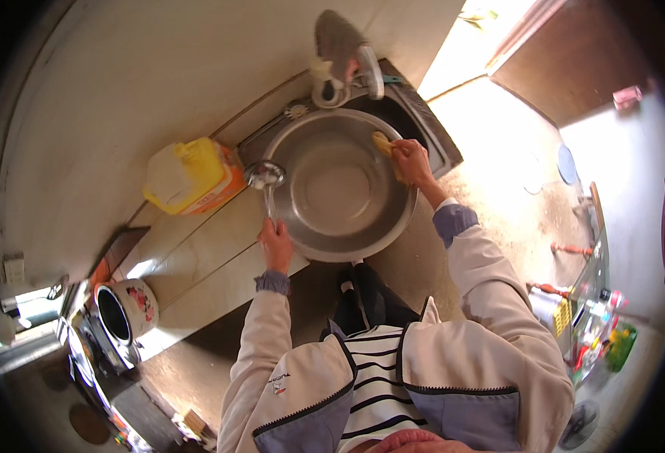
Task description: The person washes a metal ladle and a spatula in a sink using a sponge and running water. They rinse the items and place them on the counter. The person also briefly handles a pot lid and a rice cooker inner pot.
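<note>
My left hand grips the handle of a shiny metal ladle. The ladle's bowl is raised at the left rim of a wide stainless steel basin. Over at the basin's right side, my right hand is closed around a yellow cloth or sponge, which lies against the inner wall near the rim. Part of the cloth is hidden by my fingers. The basin rests over a metal sink and covers much of it.
Left of the basin, a yellow jug with an orange label stands on the tiled counter. Beyond the basin is a blurred grey thing with a pale edge. A flowered white pot is farther left; a cluttered glass table stands right.
</note>
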### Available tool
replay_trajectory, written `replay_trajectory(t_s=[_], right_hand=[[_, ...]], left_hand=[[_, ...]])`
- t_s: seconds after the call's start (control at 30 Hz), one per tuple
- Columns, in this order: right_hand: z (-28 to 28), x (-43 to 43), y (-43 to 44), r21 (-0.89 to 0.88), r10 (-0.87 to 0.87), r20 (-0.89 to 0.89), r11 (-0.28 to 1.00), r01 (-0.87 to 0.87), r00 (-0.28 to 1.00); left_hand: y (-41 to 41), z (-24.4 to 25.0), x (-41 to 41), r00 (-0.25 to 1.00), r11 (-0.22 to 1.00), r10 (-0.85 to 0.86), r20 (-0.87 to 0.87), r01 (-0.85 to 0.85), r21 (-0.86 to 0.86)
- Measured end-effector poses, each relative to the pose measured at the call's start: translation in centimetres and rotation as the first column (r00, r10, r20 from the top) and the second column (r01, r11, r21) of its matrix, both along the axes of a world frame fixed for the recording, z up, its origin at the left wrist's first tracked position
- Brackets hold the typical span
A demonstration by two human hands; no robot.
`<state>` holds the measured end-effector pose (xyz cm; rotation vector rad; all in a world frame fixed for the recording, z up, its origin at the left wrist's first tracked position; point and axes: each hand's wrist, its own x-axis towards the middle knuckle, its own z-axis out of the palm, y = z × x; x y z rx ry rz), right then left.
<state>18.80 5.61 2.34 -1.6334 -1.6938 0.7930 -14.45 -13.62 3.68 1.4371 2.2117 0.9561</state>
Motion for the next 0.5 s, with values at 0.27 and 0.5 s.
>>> replay_trajectory(t_s=[0.27, 0.5], right_hand=[[5.7, 11.4, -9.7, 0.044, -0.248, -0.082, 0.967, 0.252, 0.965], [8.6, 26.1, -15.9, -0.150, -0.507, -0.175, 0.861, 0.486, 0.844]], left_hand=[[-2.8, 6.6, 7.2, 0.976, 0.976, -0.218, -0.001, 0.218, -0.012], [2.2, 8.9, 19.8, 0.883, 0.884, -0.465, 0.063, 0.467, -0.019]])
